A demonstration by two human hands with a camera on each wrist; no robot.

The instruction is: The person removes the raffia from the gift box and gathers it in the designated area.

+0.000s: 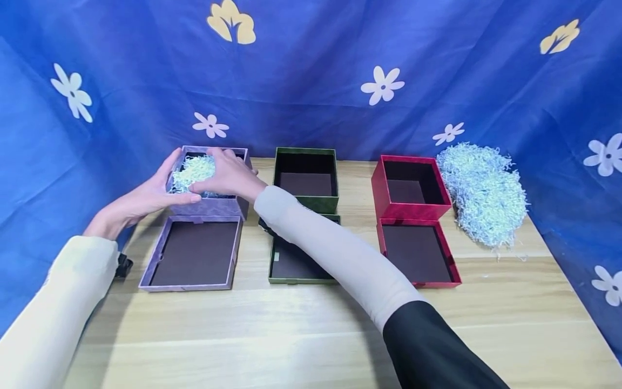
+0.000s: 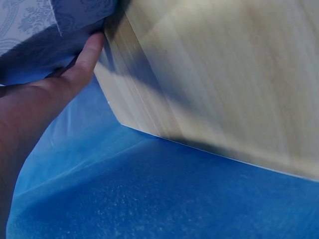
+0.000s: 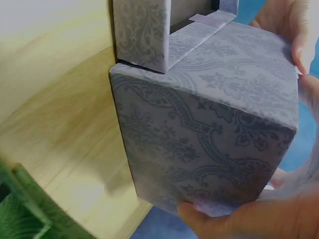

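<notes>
A lavender patterned box stands at the back left, with pale blue shredded paper inside. My left hand braces its left front corner, thumb straight along the front rim and index finger reaching up the left side. In the left wrist view a straight finger lies against the box's wall. Over the box opening, my right hand has its thumb and fingers curved about the shredded paper. From the right wrist view, other right fingers rest at the box's far rim. The paper there is mostly hidden.
A lavender lid lies before its box. Centre stand a green box and green lid, partly under my right sleeve. Right are a red box, red lid and shredded paper pile. A blue curtain hangs behind.
</notes>
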